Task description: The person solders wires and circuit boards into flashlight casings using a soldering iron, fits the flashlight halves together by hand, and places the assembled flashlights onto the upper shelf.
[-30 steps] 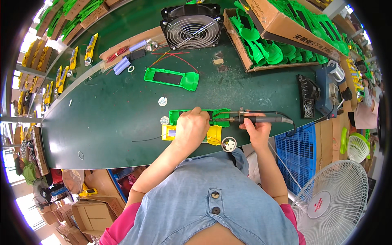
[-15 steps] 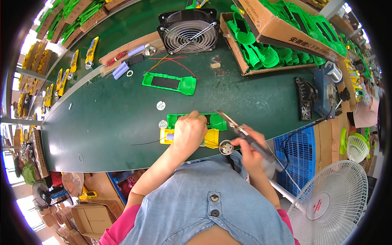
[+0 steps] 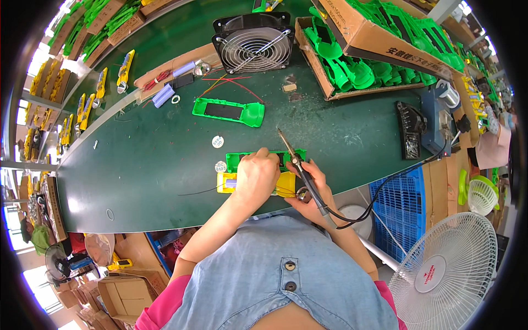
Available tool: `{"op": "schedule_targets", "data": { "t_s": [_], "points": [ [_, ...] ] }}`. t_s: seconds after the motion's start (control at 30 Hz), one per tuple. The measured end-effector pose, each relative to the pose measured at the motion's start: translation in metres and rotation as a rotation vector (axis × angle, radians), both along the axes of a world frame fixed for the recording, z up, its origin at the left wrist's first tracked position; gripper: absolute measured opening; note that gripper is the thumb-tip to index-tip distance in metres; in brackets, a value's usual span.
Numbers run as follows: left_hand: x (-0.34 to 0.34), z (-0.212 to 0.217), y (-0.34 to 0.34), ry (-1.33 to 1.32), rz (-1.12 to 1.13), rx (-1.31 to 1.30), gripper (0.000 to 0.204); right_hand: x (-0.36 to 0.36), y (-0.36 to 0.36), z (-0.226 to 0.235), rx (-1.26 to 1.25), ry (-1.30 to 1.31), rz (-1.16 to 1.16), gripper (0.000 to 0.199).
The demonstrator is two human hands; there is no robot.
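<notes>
My left hand [image 3: 257, 175] is closed over two casing halves lying side by side near the table's front edge; what its fingertips pinch is hidden under the hand. Of the pair, the green casing half [image 3: 235, 161] lies farther away and the yellow casing half [image 3: 286, 183] nearer, with a lilac battery cell [image 3: 230, 183] and thin wires at it. My right hand [image 3: 314, 192] holds a soldering iron [image 3: 298, 163], its tip up and pointing away from me. The same hand's lower fingers touch a round silver lamp head [image 3: 303, 193] at the yellow half's right end.
Another green casing half [image 3: 220, 111] lies farther back, before a black metal-grilled fan [image 3: 254, 47]. Boxes of green casings [image 3: 357, 77] fill the back right, beside a blue soldering station [image 3: 437, 124]. Round white stickers [image 3: 218, 142] lie left; a white fan [image 3: 440, 275] stands right.
My right hand has moved left to the lamp head, and the soldering iron has swung more upright, its tip farther left and away. My left hand stays almost in place.
</notes>
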State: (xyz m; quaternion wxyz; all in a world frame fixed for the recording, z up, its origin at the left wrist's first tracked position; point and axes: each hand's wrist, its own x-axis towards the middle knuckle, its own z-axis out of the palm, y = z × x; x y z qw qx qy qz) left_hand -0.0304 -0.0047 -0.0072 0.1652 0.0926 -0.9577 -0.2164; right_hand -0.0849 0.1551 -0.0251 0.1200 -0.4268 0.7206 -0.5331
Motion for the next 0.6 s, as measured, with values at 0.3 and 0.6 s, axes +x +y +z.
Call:
{"op": "schedule_targets", "data": {
  "t_s": [0.3,0.6],
  "points": [
    [0.003,0.033,-0.020,-0.005,-0.138,0.075,0.007,-0.007,-0.002,0.000,0.047,-0.055,0.006,0.072],
    [0.045,0.005,-0.002,0.195,-0.030,0.285,0.012,-0.009,-0.002,0.014,0.144,0.039,0.060,0.076]
  ]
}}
